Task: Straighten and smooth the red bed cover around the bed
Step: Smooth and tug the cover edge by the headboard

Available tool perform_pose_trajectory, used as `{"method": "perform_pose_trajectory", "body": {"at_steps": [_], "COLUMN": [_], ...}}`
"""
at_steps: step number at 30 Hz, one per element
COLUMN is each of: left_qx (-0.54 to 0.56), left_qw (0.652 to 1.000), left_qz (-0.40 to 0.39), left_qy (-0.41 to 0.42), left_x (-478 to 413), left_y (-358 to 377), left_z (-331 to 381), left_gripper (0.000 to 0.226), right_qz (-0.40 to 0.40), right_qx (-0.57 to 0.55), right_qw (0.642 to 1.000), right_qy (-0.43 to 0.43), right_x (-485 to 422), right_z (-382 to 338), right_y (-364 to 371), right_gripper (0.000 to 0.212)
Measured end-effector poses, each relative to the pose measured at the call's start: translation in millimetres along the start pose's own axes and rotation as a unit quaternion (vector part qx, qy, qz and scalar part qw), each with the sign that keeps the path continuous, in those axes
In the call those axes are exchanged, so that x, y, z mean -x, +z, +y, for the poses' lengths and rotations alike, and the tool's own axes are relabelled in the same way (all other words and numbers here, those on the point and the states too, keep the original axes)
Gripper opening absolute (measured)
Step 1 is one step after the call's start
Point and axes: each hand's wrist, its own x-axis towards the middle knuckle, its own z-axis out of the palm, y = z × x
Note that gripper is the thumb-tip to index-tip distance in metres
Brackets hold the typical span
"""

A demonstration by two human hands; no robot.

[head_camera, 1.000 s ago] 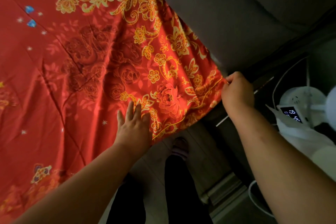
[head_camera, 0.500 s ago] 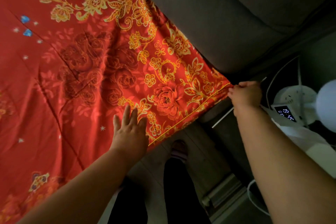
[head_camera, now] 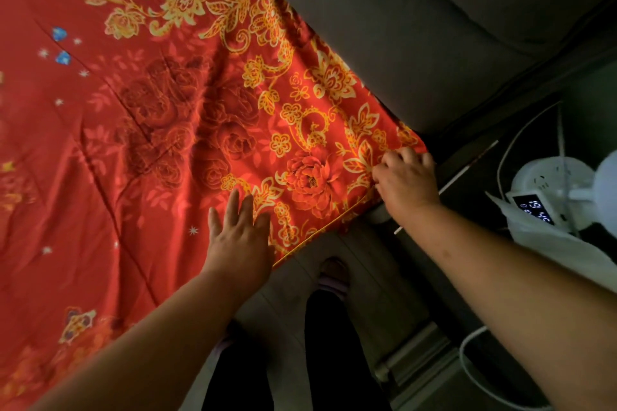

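The red bed cover [head_camera: 160, 150], printed with gold flowers and dark roses, lies spread over the bed with shallow creases across its middle. My left hand [head_camera: 238, 237] rests flat on it near the gold-piped edge, fingers spread. At the cover's corner beside the grey headboard, my right hand [head_camera: 405, 182] has its fingers curled onto the fabric, holding it. The corner tip shows just past my knuckles.
The grey padded headboard [head_camera: 417, 27] runs along the top right. To the right stand a white fan base [head_camera: 547, 180] with a lit digital display, white cables and a white bag. My dark-trousered legs and feet stand on the floor [head_camera: 377, 277] beside the bed.
My right hand has moved back left from beyond the bed's corner onto the cover's corner. The cover's corner now lies flatter. My left hand has stayed flat in the same spot.
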Motion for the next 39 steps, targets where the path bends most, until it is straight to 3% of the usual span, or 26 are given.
{"method": "perform_pose_trajectory", "body": {"at_steps": [4,9,14,16,21,23,25,27,30,32,39], "left_qx": [0.005,-0.004,0.0,0.004,0.022,0.026,0.021,0.024,0.028,0.034,0.042], "left_qw": [1.0,1.0,0.999,0.999,0.996,0.995,0.994,0.994,0.994,0.994,0.995], "left_qz": [-0.004,-0.008,-0.008,-0.014,-0.043,-0.059,-0.059,-0.057,-0.046,-0.041,-0.018], "left_qy": [-0.008,-0.021,-0.038,-0.045,-0.07,-0.082,-0.087,-0.092,-0.094,-0.095,-0.089], "left_x": [5.3,5.8,11.4,13.9,15.7,16.1,16.3,18.1,20.7,22.5,23.8], "left_y": [5.6,10.2,14.5,15.1,16.2,16.7,17.9,18.9,18.5,17.4,10.5], "left_z": [-5.8,-12.3,-20.1,-24.3,-31.5,-34.9,-40.0,-45.3,-50.9,-55.5,-65.8], "left_gripper": [0.061,0.061,0.061,0.06,0.06,0.062,0.062,0.061,0.059,0.06,0.06], "right_qz": [-0.003,-0.033,-0.055,-0.072,-0.068,-0.142,-0.222,-0.249,-0.184,-0.183,-0.213], "right_qx": [0.012,0.021,0.026,0.028,-0.108,-0.074,-0.021,0.005,-0.019,-0.033,-0.096], "right_qw": [0.998,0.994,0.998,0.996,0.989,0.987,0.97,0.955,0.981,0.982,0.953], "right_qy": [-0.053,-0.098,0.031,0.042,-0.075,-0.024,0.091,0.163,0.061,0.004,0.195], "right_x": [4.0,-4.3,2.1,1.0,-12.7,-22.7,-33.1,-40.1,-38.0,-33.5,-41.1], "right_z": [-10.0,-13.0,17.2,18.0,-15.6,-21.9,-29.3,-45.9,-63.4,-59.6,-61.7], "right_y": [-2.3,-3.9,-9.0,-12.9,-20.9,-17.5,-19.8,-27.4,-27.0,-18.6,-25.0], "right_gripper": [0.04,0.022,0.021,0.022,0.05,0.053,0.055,0.062,0.067,0.071,0.09]}}
